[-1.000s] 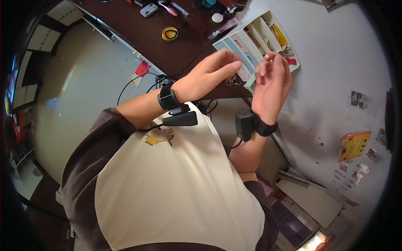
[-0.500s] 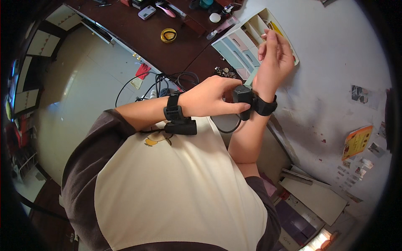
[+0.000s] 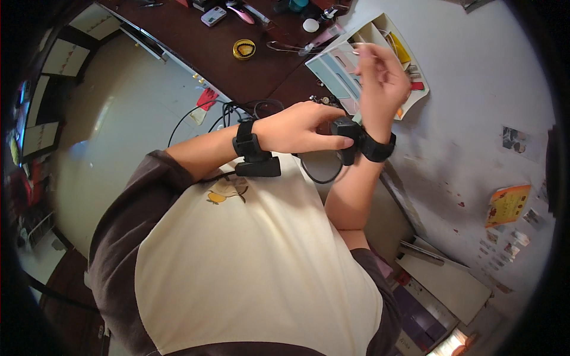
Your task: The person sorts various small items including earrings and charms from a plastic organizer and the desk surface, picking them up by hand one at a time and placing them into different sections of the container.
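Note:
My left hand [image 3: 297, 127] reaches across my body, its thumb and fingers closed around the small black box-shaped device [image 3: 345, 132] strapped at my right wrist. A black cable hangs in a loop below the device. My right hand [image 3: 383, 77] is raised, fingers curled, with the fingertips pinched on a thin, wire-like thing [image 3: 291, 47]. This thing stretches left over the dark desk [image 3: 267, 77]; its exact kind is unclear. Just behind the right hand stands a white desk organizer [image 3: 332, 74] with pastel drawers.
A yellow round container [image 3: 244, 50] with dark beads, a phone [image 3: 214, 16] and a pink-handled brush-like thing [image 3: 242, 14] lie on the desk. Black cables [image 3: 228, 113] hang near its edge. The wall [image 3: 469, 118] is close on the right.
My right hand has tipped slightly left and down, and the thin wire-like thing now shows stretched out from its fingers. My left hand stays on the black device.

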A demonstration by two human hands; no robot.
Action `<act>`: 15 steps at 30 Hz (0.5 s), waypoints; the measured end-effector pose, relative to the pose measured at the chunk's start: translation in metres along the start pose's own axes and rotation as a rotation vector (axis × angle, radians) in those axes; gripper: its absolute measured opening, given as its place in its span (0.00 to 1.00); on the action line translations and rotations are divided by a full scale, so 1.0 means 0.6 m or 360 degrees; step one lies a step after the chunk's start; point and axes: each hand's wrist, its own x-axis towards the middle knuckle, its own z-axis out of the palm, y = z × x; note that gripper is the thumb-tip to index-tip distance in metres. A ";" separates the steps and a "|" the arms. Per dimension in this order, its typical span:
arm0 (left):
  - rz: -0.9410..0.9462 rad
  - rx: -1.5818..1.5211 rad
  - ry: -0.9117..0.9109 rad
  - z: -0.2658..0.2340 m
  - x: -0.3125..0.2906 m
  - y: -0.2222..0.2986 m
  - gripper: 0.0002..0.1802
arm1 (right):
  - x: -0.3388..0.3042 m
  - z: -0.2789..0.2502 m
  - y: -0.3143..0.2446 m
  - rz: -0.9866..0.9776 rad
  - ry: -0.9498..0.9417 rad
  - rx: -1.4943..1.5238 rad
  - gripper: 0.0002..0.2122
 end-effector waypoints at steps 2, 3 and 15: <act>-0.0079 0.0036 -0.0158 -0.015 0.003 0.002 0.24 | -0.001 -0.007 -0.012 0.0080 0.0148 0.0299 0.06; 0.0004 0.0029 -0.0196 -0.021 0.005 -0.004 0.24 | -0.002 -0.017 -0.009 0.0057 0.0170 0.0301 0.07; 0.0843 -0.0002 0.0800 -0.080 0.055 0.085 0.14 | -0.101 -0.016 -0.010 0.0065 -0.0663 -0.0531 0.05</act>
